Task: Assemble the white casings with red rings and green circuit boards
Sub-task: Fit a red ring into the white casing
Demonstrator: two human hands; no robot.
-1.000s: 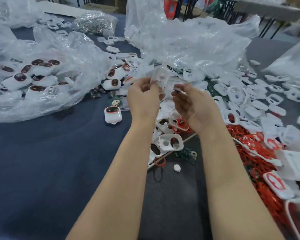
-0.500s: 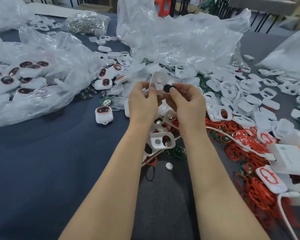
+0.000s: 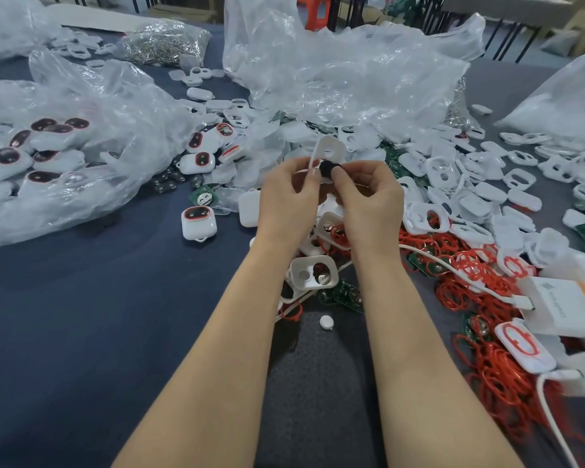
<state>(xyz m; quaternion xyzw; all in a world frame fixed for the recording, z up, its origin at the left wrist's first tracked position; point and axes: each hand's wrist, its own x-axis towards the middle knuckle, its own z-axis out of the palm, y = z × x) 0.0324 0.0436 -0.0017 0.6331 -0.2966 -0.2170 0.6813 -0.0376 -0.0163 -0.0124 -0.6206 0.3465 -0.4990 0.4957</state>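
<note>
Both hands are raised above the dark blue cloth-covered table (image 3: pixel 81 315). The left hand (image 3: pixel 289 197) grips 1 white rounded plastic casing (image 3: pixel 331 148), held upright. The right hand (image 3: pixel 372 197) pinches 1 small black round part (image 3: pixel 325 167) between thumb and fingers, touching the casing's lower edge. Loose red rubber rings (image 3: pixel 507 383) lie heaped at right. 1 green circuit board (image 3: pixel 346 293) lies between the forearms. 1 closed white casing with a red-rimmed dark window (image 3: pixel 198 222) rests left of the hands.

White box (image 3: pixel 564 309): at the table's (image 3: pixel 81 315) right edge; faint grey print on its top, perhaps a logo with a line of words, too blurred to read.
Elsewhere: nothing legible.
</note>
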